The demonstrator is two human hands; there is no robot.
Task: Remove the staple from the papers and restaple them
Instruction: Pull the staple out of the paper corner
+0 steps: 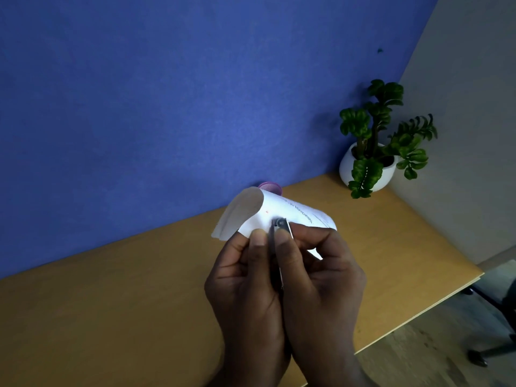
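**Both hands hold the papers and a metal tool above the table**

While both hands work close together at the frame centre, the largest surface in view is the blue textured wall (167, 93), which stands behind the flat orange-brown wooden table (97, 303). At the far right corner of the table, against the wall, stands a green leafy plant in a round white pot (371, 152).

The curled white printed papers (268, 213) are held up above the table, between the hands and the wall. Their left edge rolls back, showing the underside. A small red mark shows on the upper sheet.

The left hand (245, 280) has its fingers closed on the near edge of the papers, thumb on top. The right hand (321, 275) has its fingers closed around a slim silver metal tool (282, 227). The tool's head lies on the papers just beside the left thumb.

A small round pink object (270, 187) shows behind the top of the papers, at the wall; its kind cannot be told.
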